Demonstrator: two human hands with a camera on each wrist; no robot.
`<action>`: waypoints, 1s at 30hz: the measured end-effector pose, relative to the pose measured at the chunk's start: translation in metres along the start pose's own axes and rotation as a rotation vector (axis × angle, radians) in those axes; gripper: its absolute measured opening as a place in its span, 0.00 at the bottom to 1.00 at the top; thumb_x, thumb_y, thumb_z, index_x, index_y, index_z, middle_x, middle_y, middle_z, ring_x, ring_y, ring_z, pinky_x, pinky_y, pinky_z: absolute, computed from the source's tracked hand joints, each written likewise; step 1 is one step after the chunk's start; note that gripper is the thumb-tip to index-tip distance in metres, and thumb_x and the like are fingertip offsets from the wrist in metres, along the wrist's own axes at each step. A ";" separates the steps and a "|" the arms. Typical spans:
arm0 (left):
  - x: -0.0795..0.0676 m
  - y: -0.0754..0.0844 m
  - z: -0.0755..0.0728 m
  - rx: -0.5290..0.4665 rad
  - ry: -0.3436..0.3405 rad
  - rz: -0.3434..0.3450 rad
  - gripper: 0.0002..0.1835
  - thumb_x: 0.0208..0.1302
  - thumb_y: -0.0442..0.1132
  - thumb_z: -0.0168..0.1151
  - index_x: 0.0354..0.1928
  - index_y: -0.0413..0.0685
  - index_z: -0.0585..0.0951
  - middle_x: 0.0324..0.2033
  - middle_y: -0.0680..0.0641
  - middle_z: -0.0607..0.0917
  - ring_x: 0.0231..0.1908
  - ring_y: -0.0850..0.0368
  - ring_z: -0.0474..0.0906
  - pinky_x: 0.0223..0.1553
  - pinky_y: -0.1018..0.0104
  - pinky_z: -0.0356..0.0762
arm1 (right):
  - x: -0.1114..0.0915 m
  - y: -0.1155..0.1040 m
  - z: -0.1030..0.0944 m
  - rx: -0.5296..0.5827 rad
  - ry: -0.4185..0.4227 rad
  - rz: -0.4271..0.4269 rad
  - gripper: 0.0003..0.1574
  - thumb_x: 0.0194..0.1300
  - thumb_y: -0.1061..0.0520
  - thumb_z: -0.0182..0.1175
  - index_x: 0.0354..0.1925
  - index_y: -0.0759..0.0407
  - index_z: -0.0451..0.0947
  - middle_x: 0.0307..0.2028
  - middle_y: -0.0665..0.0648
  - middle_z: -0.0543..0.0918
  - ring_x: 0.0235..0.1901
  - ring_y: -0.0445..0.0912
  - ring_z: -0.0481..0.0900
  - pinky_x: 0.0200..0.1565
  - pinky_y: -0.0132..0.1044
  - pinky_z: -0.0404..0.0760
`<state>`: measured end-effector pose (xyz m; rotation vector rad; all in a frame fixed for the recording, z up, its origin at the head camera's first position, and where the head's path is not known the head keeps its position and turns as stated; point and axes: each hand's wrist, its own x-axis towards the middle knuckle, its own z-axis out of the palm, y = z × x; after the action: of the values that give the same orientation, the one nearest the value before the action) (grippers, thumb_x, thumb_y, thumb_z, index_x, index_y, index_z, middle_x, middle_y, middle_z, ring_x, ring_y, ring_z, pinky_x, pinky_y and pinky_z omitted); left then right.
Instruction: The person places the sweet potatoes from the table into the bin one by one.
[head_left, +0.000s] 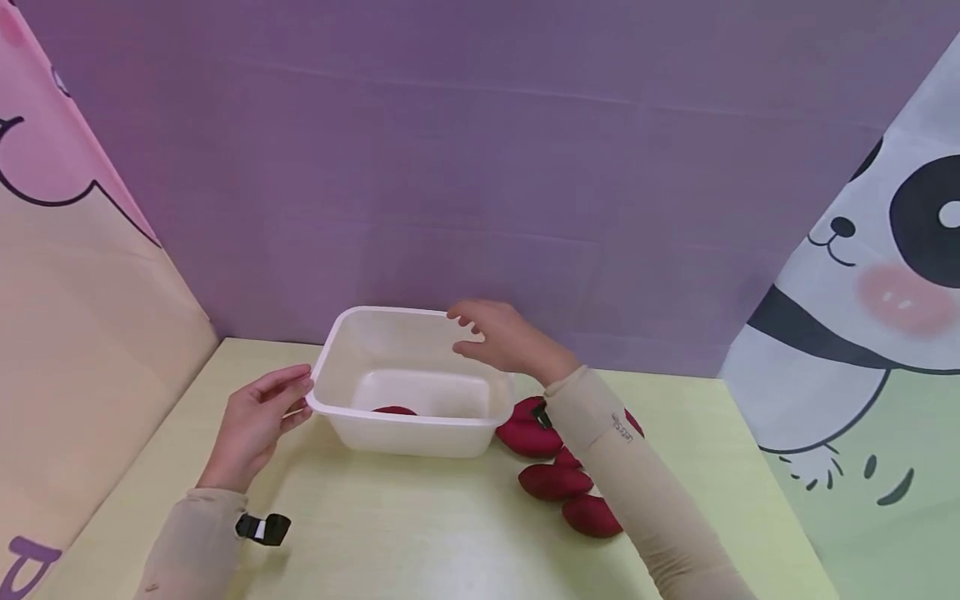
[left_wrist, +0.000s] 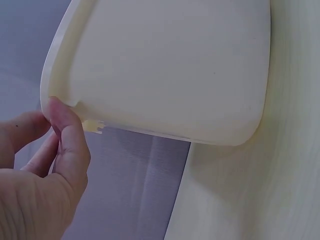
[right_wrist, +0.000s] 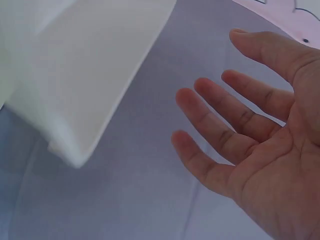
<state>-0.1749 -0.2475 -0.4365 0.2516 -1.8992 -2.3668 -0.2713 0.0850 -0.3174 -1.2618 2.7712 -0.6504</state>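
Note:
A white plastic basin (head_left: 412, 437) stands on the table, with part of one dark red piece (head_left: 395, 410) showing inside above its near rim. At its left rim, my left hand (head_left: 255, 421) pinches the edge between thumb and fingers; the left wrist view shows this grip on the basin's corner (left_wrist: 165, 70). My right hand (head_left: 502, 333) is over the basin's back right part, fingers spread and slightly bent, holding nothing. In the right wrist view its palm and fingers (right_wrist: 215, 120) are bare, apart from the basin's wall (right_wrist: 95, 75).
Several dark red oval pieces with pointed ends (head_left: 555, 482) lie on the pale yellow table (head_left: 420, 533) right of the basin, some partly hidden by my right sleeve (head_left: 637, 492). A purple backdrop (head_left: 480, 167) rises behind, with printed panels at both sides.

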 end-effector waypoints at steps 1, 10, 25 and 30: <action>0.000 0.000 -0.001 -0.003 -0.007 -0.001 0.17 0.64 0.36 0.70 0.54 0.44 0.85 0.38 0.53 0.85 0.33 0.61 0.82 0.38 0.70 0.85 | -0.010 0.002 -0.001 -0.002 0.021 -0.001 0.26 0.68 0.59 0.65 0.61 0.64 0.73 0.55 0.60 0.81 0.50 0.52 0.81 0.53 0.40 0.80; 0.000 -0.001 -0.009 -0.050 -0.038 0.007 0.14 0.65 0.34 0.69 0.52 0.46 0.86 0.38 0.52 0.85 0.33 0.62 0.82 0.38 0.71 0.85 | -0.098 0.030 0.010 0.063 0.134 0.134 0.29 0.67 0.59 0.67 0.63 0.62 0.73 0.56 0.59 0.80 0.52 0.52 0.80 0.54 0.46 0.79; -0.010 -0.002 -0.010 -0.016 -0.023 0.010 0.17 0.63 0.37 0.71 0.54 0.45 0.85 0.40 0.52 0.84 0.34 0.60 0.82 0.40 0.70 0.85 | -0.195 0.111 0.059 0.003 0.353 0.383 0.28 0.63 0.64 0.68 0.59 0.69 0.74 0.48 0.65 0.81 0.50 0.59 0.79 0.53 0.56 0.79; -0.013 -0.003 -0.010 -0.019 -0.030 0.012 0.16 0.64 0.37 0.70 0.53 0.45 0.85 0.40 0.52 0.84 0.34 0.60 0.82 0.40 0.70 0.85 | -0.210 0.132 0.071 0.008 0.421 0.473 0.28 0.63 0.64 0.68 0.59 0.71 0.73 0.49 0.71 0.78 0.47 0.64 0.79 0.48 0.57 0.80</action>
<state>-0.1603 -0.2536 -0.4410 0.2032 -1.8848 -2.3930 -0.2114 0.2893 -0.4629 -0.4588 3.2109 -0.9641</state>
